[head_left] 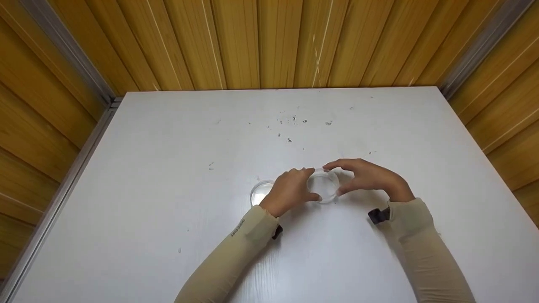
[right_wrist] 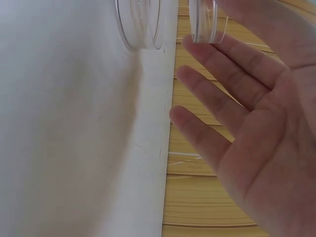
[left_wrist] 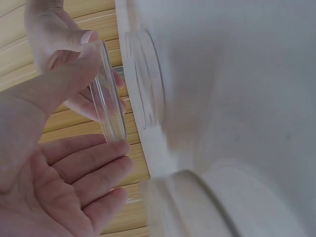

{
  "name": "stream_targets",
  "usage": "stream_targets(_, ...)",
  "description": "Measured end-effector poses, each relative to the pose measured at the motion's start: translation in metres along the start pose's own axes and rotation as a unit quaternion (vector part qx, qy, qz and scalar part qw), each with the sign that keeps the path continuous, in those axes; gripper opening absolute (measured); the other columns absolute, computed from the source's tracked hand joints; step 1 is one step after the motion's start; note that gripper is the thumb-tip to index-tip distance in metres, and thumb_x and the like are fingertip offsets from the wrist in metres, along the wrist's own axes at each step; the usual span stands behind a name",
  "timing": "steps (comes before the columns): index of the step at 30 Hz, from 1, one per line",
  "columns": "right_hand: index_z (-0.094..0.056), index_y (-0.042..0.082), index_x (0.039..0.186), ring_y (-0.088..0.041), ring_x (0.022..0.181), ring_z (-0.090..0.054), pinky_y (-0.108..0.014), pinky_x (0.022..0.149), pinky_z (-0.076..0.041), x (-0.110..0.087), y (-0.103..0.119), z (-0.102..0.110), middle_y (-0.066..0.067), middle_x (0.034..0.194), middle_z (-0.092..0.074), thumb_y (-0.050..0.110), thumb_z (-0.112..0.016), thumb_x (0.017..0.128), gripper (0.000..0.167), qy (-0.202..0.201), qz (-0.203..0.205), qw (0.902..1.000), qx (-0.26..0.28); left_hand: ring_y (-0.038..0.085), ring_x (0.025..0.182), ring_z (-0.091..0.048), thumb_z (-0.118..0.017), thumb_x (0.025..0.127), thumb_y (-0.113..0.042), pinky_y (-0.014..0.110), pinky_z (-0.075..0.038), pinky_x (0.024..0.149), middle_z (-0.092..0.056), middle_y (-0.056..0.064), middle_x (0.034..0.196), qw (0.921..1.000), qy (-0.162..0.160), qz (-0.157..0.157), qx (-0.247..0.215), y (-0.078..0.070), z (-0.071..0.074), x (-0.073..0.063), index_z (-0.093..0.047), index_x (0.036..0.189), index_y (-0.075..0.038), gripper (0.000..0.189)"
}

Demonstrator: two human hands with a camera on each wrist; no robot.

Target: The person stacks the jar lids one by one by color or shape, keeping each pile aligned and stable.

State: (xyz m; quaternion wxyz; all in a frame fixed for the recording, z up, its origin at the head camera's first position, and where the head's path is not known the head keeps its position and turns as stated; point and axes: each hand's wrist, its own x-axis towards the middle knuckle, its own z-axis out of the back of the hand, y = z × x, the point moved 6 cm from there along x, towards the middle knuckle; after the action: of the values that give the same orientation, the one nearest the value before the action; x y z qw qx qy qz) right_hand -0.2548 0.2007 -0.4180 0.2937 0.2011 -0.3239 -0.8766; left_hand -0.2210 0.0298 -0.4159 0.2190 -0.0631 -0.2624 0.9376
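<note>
Pinched at its rim between the thumb and fingers of my left hand (head_left: 292, 189) is a shallow clear round lid or dish, like a petri dish part (left_wrist: 107, 94). My right hand (head_left: 370, 174) holds the opposite side of the same piece, thumb and fingers spread along its edge. In the wrist views this piece is apart from a second clear dish (left_wrist: 148, 79), which sits flat on the table just below it. Another clear round dish (head_left: 259, 193) lies to the left, partly hidden by my left hand in the head view.
The white table (head_left: 160, 139) has small dark marks (head_left: 289, 140) beyond the hands. Yellow wood-look panels (head_left: 278, 42) stand at the back and sides, with grey metal framing (head_left: 63, 42) at the corners. A black wrist device (head_left: 379, 216) is by the right cuff.
</note>
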Motion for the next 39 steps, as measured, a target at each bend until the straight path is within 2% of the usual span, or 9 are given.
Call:
stream_targets(6, -0.054, 0.022, 0.136, -0.035, 0.135, -0.042, -0.056, 0.110, -0.033, -0.0003, -0.0039, -0.0028, 0.001, 0.140, -0.055, 0.029, -0.082, 0.074, 0.069, -0.001, -0.009, 0.9999, -0.004, 0.018, 0.090, -0.064, -0.083, 0.073, -0.033, 0.030, -0.052, 0.078, -0.071, 0.005, 0.106, 1.0000, 0.002, -0.002, 0.005, -0.0006, -0.0019, 0.0006, -0.061, 0.127, -0.008, 0.063)
stream_targets(14, -0.053, 0.021, 0.137, -0.039, 0.133, -0.043, -0.057, 0.109, -0.034, -0.0001, -0.0083, -0.0063, -0.003, 0.141, -0.053, 0.031, -0.082, 0.075, 0.069, 0.002, -0.019, 0.9996, -0.021, 0.020, 0.092, -0.064, -0.082, 0.074, -0.034, 0.032, -0.052, 0.079, -0.071, 0.005, 0.109, 0.9998, 0.005, -0.003, 0.019, -0.0014, -0.0057, 0.0026, -0.062, 0.126, -0.008, 0.062)
stream_targets(21, -0.053, 0.018, 0.137, -0.033, 0.134, -0.044, -0.053, 0.110, -0.034, 0.0002, -0.0083, -0.0092, -0.003, 0.140, -0.054, 0.030, -0.082, 0.074, 0.070, 0.006, -0.012, 0.9997, -0.022, 0.017, 0.082, -0.062, -0.083, 0.073, -0.033, 0.030, -0.050, 0.071, -0.069, 0.003, 0.089, 0.9997, 0.006, -0.010, 0.023, -0.0009, -0.0084, 0.0025, -0.064, 0.119, -0.008, 0.055)
stream_targets(30, -0.053, 0.017, 0.137, -0.030, 0.131, -0.046, -0.052, 0.110, -0.034, 0.0003, -0.0082, -0.0101, -0.002, 0.140, -0.054, 0.030, -0.082, 0.075, 0.070, 0.006, -0.017, 0.9996, -0.021, 0.019, 0.095, -0.065, -0.082, 0.074, -0.032, 0.034, -0.052, 0.082, -0.071, 0.005, 0.102, 0.9993, 0.015, -0.010, 0.032, -0.0010, -0.0100, 0.0045, -0.061, 0.125, -0.005, 0.061)
stream_targets(36, -0.053, 0.017, 0.137, -0.030, 0.132, -0.045, -0.051, 0.110, -0.034, -0.0001, -0.0083, -0.0103, -0.003, 0.140, -0.054, 0.028, -0.082, 0.075, 0.070, 0.008, -0.023, 0.9995, -0.021, 0.016, 0.081, -0.059, -0.083, 0.073, -0.032, 0.031, -0.048, 0.069, -0.065, 0.000, 0.084, 0.9992, 0.023, -0.013, 0.029, -0.0015, -0.0098, 0.0058, -0.064, 0.116, -0.008, 0.053)
stream_targets(39, -0.052, 0.017, 0.138, -0.029, 0.132, -0.045, -0.050, 0.111, -0.033, -0.0004, -0.0093, -0.0104, -0.002, 0.140, -0.054, 0.030, -0.082, 0.075, 0.071, 0.008, -0.024, 0.9994, -0.023, 0.015, 0.080, -0.058, -0.084, 0.073, -0.032, 0.031, -0.048, 0.069, -0.064, -0.001, 0.083, 0.9992, 0.025, -0.013, 0.030, -0.0012, -0.0104, 0.0070, -0.064, 0.117, -0.008, 0.054)
